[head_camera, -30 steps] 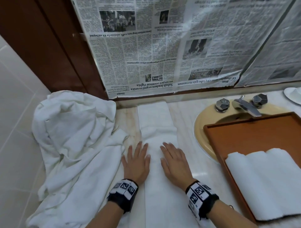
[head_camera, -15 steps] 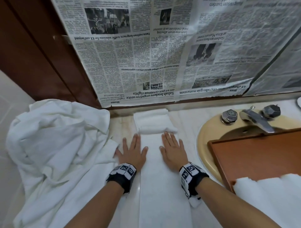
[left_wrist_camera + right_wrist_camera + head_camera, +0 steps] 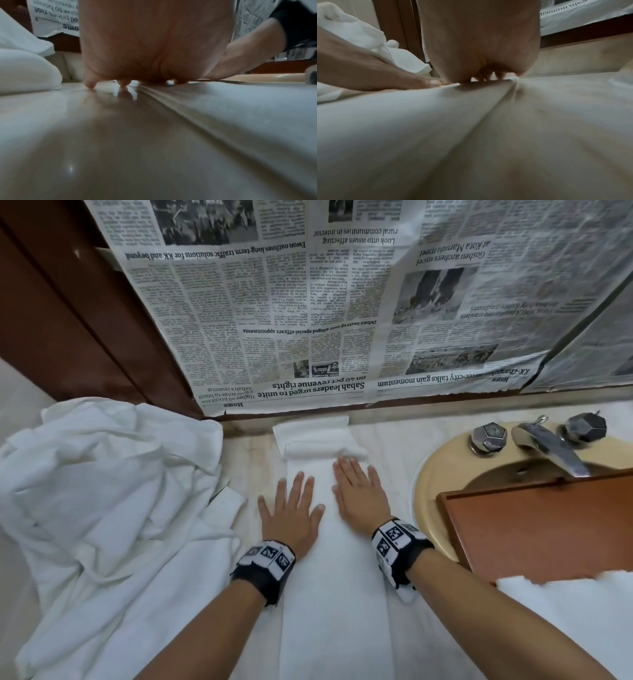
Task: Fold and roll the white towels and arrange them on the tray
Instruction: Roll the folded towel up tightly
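A long white towel (image 3: 329, 577), folded into a narrow strip, lies on the counter and runs from me to the wall, where its far end bunches into a small ridge (image 3: 318, 445). My left hand (image 3: 291, 505) lies flat with spread fingers on the strip's left edge, partly on the counter. My right hand (image 3: 359, 494) presses flat on the strip's right half, its fingertips just short of the ridge. The wooden tray (image 3: 534, 525) rests over the sink at the right. Rolled white towels (image 3: 568, 611) lie in its near part. In the right wrist view the right hand (image 3: 479, 47) rests on the towel (image 3: 471, 128).
A heap of crumpled white towels (image 3: 99, 491) fills the counter's left side. The yellow sink (image 3: 442, 474) with a chrome tap (image 3: 548, 446) sits at the right under the tray. Newspaper (image 3: 342, 302) covers the wall behind. Bare marble counter (image 3: 85, 135) shows beside the strip.
Both hands have slid forward along the strip toward the wall, staying flat. The towel's far end has been pushed up into a ridge. The view has moved forward too.
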